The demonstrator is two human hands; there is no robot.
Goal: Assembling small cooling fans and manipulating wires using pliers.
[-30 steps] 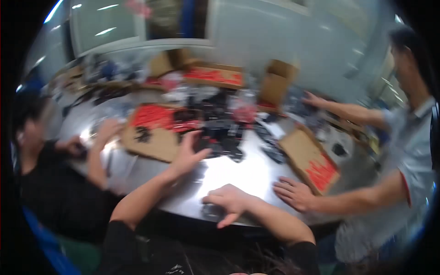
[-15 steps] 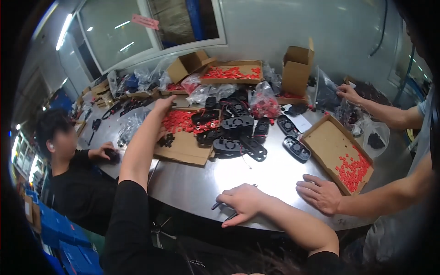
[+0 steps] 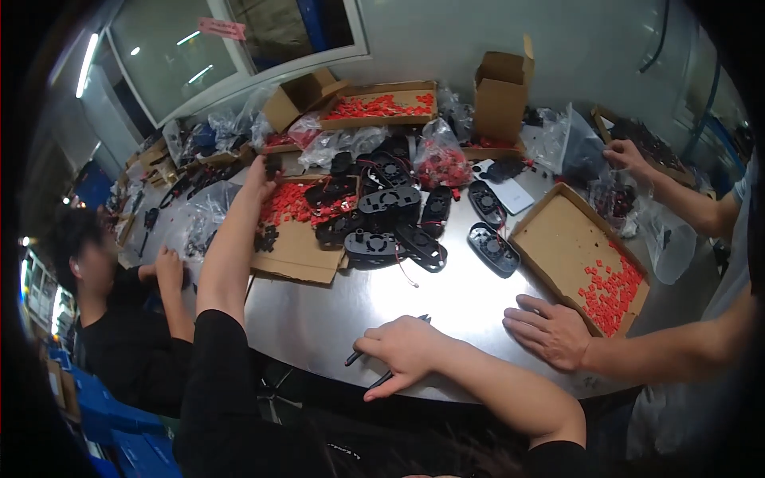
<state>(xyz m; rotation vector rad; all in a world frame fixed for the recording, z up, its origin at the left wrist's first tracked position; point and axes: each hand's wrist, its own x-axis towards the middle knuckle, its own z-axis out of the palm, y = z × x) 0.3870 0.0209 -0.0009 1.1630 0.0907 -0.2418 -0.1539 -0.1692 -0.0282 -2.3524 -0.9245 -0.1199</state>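
My left hand [image 3: 260,177] reaches over the far left edge of a cardboard tray [image 3: 315,267] holding red pieces [image 3: 295,199] and a small pile of black pieces [image 3: 264,239]. Its fingers are bent around something dark and too small to name. My right hand [image 3: 402,346], low over the metal table's front, is closed on a slim black tool [image 3: 353,359]. Two dark ends of that tool show by the fingers and another behind the knuckles; its exact kind is unclear. Black oval housings with wires [image 3: 386,201] are heaped beside the tray.
A co-worker at right rests one hand [image 3: 550,331] beside a tray of red pieces [image 3: 610,291] and holds a clear bag [image 3: 584,143] with the other. Another person [image 3: 119,334] works at left. Cardboard boxes [image 3: 500,95] and plastic bags line the back. Two housings [image 3: 492,248] lie apart.
The view has shifted slightly. My left hand has drawn its fingers in at the tray's far side; my right hand keeps the black tool. The person at left has raised a forearm.
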